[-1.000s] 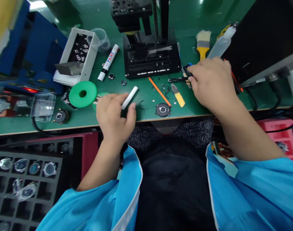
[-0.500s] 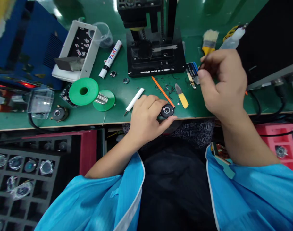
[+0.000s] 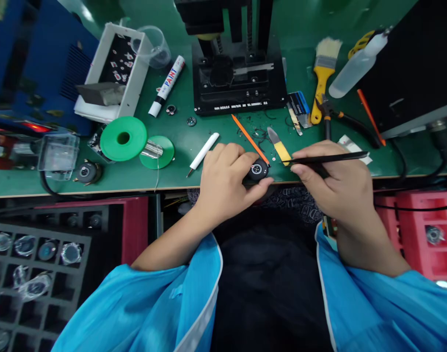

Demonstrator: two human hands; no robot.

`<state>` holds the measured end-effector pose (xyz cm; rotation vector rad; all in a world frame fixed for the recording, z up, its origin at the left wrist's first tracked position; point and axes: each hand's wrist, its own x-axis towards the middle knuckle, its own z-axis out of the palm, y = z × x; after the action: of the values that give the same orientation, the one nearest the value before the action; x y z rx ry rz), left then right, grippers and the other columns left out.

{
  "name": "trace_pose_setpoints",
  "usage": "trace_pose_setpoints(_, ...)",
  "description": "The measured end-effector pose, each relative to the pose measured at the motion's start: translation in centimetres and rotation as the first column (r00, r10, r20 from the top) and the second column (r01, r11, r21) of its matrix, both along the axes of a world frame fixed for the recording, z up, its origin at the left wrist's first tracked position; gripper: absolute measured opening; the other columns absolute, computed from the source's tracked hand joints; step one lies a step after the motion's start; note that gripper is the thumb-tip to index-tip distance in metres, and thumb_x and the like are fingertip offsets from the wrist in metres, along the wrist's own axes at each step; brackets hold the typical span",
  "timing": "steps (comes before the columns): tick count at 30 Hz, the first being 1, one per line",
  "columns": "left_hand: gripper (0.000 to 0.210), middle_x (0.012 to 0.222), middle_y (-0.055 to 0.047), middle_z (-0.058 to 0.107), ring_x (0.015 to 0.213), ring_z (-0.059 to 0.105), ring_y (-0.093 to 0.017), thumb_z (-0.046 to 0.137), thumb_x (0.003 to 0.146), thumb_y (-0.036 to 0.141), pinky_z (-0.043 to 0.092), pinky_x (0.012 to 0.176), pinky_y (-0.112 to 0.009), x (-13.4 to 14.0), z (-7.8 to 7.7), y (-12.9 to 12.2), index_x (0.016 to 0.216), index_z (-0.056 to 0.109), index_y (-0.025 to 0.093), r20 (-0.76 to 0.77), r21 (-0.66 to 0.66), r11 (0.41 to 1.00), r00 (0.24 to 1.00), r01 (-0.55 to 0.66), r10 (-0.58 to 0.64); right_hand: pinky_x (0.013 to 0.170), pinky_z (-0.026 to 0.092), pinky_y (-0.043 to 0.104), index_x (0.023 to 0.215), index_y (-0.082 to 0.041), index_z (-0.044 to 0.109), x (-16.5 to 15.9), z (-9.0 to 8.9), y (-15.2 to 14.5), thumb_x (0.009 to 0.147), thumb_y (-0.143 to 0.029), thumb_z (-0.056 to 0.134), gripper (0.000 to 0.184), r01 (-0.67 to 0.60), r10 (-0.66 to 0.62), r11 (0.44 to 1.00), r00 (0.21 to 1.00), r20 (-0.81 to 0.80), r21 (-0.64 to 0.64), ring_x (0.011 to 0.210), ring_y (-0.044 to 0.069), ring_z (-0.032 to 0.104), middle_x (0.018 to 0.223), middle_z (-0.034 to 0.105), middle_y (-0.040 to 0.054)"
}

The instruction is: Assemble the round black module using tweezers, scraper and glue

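Note:
My left hand [image 3: 227,183] is closed around a round black smartwatch body [image 3: 257,169] at the bench's front edge. The watch's back faces up, showing a ring of sensors and small contacts. Black tweezers [image 3: 328,158] lie nearly level in my right hand [image 3: 335,183], pinched between thumb and fingers, with the tip pointing left toward the watch. Just beyond that tip is a yellow-handled knife [image 3: 280,148]. An orange stick [image 3: 248,137] runs down to the watch, and a white pen-like tool [image 3: 204,152] lies left of it.
A black press stand [image 3: 240,100] stands at the back. Left are green solder spools [image 3: 124,138], a paint marker [image 3: 167,85] and a white box [image 3: 135,88]. Right are a brush [image 3: 323,73], cutters [image 3: 351,127] and a bottle [image 3: 357,68]. Foam trays [image 3: 75,288] sit below the bench.
My right hand has come down and closer to the watch, bringing the tweezers into clear view and uncovering the cutters and brush handle. My left hand keeps its hold on the watch.

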<state>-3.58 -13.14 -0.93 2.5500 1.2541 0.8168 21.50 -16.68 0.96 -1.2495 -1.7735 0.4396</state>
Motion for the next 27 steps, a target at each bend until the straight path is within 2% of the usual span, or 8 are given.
trace_pose_setpoints(4, 0.044, 0.13, -0.013, 0.081, 0.114, 0.072, -0.034, 0.068, 0.099, 0.034, 0.051, 0.096, -0.052, -0.7, 0.7, 0.1, 0.14, 0.073, 0.02, 0.061, -0.083, 0.989, 0.991, 0.121, -0.116, 0.069, 0.067, 0.038, 0.114, -0.031, 0.082, -0.3, -1.1, -0.7, 0.099, -0.041, 0.09, 0.02, 0.111, -0.116, 0.993, 0.968, -0.224, -0.035, 0.083, 0.023, 0.081, 0.102, 0.084, 0.0027)
trace_pose_setpoints(6, 0.05, 0.14, -0.012, 0.079, 0.124, 0.074, -0.034, 0.064, 0.099, 0.027, 0.051, 0.105, -0.053, -1.3, 1.0, 0.2, 0.149, 0.067, 0.022, 0.101, -0.126, 0.973, 0.978, 0.194, -0.182, 0.072, 0.069, 0.04, 0.114, -0.032, 0.082, -0.7, -1.6, -1.0, 0.098, -0.041, 0.091, 0.02, 0.079, -0.099, 0.994, 0.946, -0.309, -0.078, 0.085, 0.024, 0.082, 0.102, 0.083, 0.0022)
trace_pose_setpoints(9, 0.054, 0.143, -0.017, 0.076, 0.13, 0.071, -0.036, 0.074, 0.1, 0.039, 0.052, 0.112, -0.056, -1.9, 0.9, 0.5, 0.15, 0.065, 0.019, 0.141, -0.12, 0.971, 0.972, 0.208, -0.19, 0.079, 0.07, 0.042, 0.112, -0.032, 0.082, -1.5, -2.1, -1.2, 0.096, -0.039, 0.093, 0.02, -0.067, 0.038, 0.996, 0.928, -0.371, -0.066, 0.095, 0.026, 0.083, 0.105, 0.084, 0.0035)
trace_pose_setpoints(12, 0.06, 0.135, -0.017, 0.076, 0.124, 0.07, -0.037, 0.085, 0.096, 0.056, 0.053, 0.108, -0.056, -2.2, 0.8, 0.9, 0.14, 0.069, 0.019, 0.12, -0.131, 0.976, 0.98, 0.175, -0.159, 0.084, 0.072, 0.045, 0.11, -0.032, 0.083, -2.3, -2.2, -1.0, 0.097, -0.038, 0.093, 0.018, -0.102, 0.076, 0.994, 0.922, -0.38, -0.05, 0.099, 0.028, 0.084, 0.106, 0.085, 0.005)
trace_pose_setpoints(15, 0.048, 0.128, -0.013, 0.077, 0.118, 0.07, -0.035, 0.086, 0.097, 0.051, 0.054, 0.103, -0.054, -2.2, 1.0, 1.3, 0.132, 0.072, 0.021, 0.103, -0.192, 0.961, 0.978, 0.199, -0.182, 0.086, 0.072, 0.047, 0.108, -0.031, 0.082, -2.9, -2.3, -0.8, 0.099, -0.036, 0.09, 0.013, -0.085, 0.057, 0.995, 0.926, -0.374, -0.058, 0.096, 0.027, 0.084, 0.104, 0.086, 0.0049)
trace_pose_setpoints(19, 0.043, 0.128, -0.012, 0.077, 0.119, 0.07, -0.035, 0.086, 0.098, 0.045, 0.054, 0.101, -0.052, -2.3, 1.6, 1.9, 0.133, 0.073, 0.022, 0.113, -0.249, 0.934, 0.966, 0.255, -0.234, 0.082, 0.071, 0.044, 0.108, -0.032, 0.082, -3.4, -2.5, -0.7, 0.1, -0.037, 0.09, 0.013, -0.122, 0.092, 0.991, 0.928, -0.361, -0.061, 0.095, 0.027, 0.084, 0.102, 0.085, 0.0038)
trace_pose_setpoints(27, 0.043, 0.129, -0.013, 0.077, 0.119, 0.07, -0.034, 0.083, 0.1, 0.045, 0.055, 0.101, -0.052, -2.4, 1.5, 2.0, 0.134, 0.073, 0.021, 0.119, -0.233, 0.934, 0.962, 0.269, -0.247, 0.083, 0.07, 0.043, 0.109, -0.031, 0.082, -3.7, -2.7, -0.7, 0.1, -0.035, 0.089, 0.011, -0.111, 0.081, 0.992, 0.934, -0.348, -0.068, 0.096, 0.026, 0.084, 0.105, 0.085, 0.0033)
